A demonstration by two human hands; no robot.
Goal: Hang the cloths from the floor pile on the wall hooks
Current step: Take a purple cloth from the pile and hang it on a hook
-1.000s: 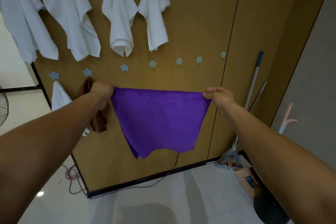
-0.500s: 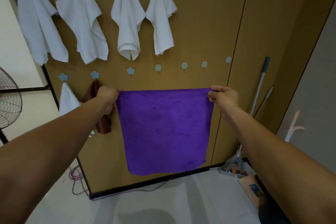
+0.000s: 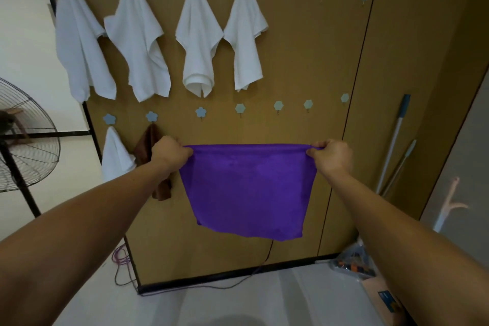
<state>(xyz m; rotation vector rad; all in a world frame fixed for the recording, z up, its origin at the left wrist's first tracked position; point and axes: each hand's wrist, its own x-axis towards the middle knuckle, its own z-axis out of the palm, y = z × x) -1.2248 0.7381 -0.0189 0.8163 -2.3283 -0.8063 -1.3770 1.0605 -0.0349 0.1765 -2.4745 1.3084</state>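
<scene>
Purple cloth (image 3: 248, 190): spread in the air in front of the wall panel (image 3: 304, 47), below the lower row of hooks, well clear of the floor (image 3: 238, 304). Top edge pulled into a near-straight line, bunched a little at both ends. Bottom edge loose and uneven, lowest toward the right corner.

Judged thin, soft and very light. No stiffness, draping wherever unsupported. Napped, matte look, so probably some grip on skin and on a hook; little risk of sliding out of the fingers. Not fragile.

Left hand (image 3: 169, 152): clamped on the top left corner, fingers curled over the gathered edge. Right hand (image 3: 332, 155): clamped likewise on the top right corner. Hands well apart, the whole top edge stretched between them.

Best hold for hanging, as a judgement: one corner, or a pinch of the top edge, gathered into a small bunch and pushed over the prong, other hand let go to steady the drape. No force needed.

Nearest free hook (image 3: 200, 112): flower-shaped, lower row, above the left end of the top edge. More bare ones to its right.

Brown cloth (image 3: 162, 189) and small white cloth (image 3: 115, 156) hung at the left of that row, the brown one partly behind the left hand. Four white cloths (image 3: 198, 42) on the upper row.

Fan (image 3: 26, 140) off to the left. Two long handles (image 3: 391, 143) leaning at the right. Floor pile not in view.
</scene>
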